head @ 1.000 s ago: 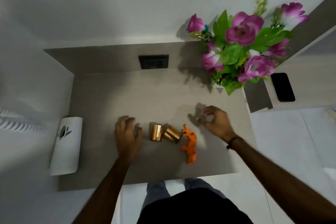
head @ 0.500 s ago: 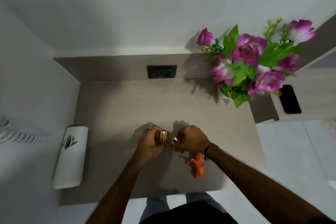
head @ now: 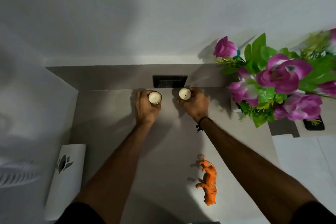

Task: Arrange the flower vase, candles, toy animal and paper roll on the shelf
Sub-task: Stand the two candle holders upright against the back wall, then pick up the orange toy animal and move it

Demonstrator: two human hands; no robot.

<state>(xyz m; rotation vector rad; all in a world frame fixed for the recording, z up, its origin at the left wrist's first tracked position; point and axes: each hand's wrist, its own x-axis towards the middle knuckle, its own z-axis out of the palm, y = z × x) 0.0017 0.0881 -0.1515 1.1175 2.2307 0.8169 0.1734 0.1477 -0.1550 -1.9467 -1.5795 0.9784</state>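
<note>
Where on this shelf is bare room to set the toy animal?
Bare shelf lies between the paper roll and left arm, and between both forearms. The back is crowded: left hand and right hand hold candles by the socket; flowers fill the right.

Shelf (head: 112, 132), grey, before me: paper roll (head: 65, 178) lying at left edge; orange toy animal (head: 209, 185) on its side, near front; flower vase (head: 234, 104) at right rear.

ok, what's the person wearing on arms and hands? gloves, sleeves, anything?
No gloves: left hand and right hand are bare, as are the forearms. A thin black wristband with a dangling knot sits on the right wrist. Dark short sleeves show at the frame bottom.
</note>
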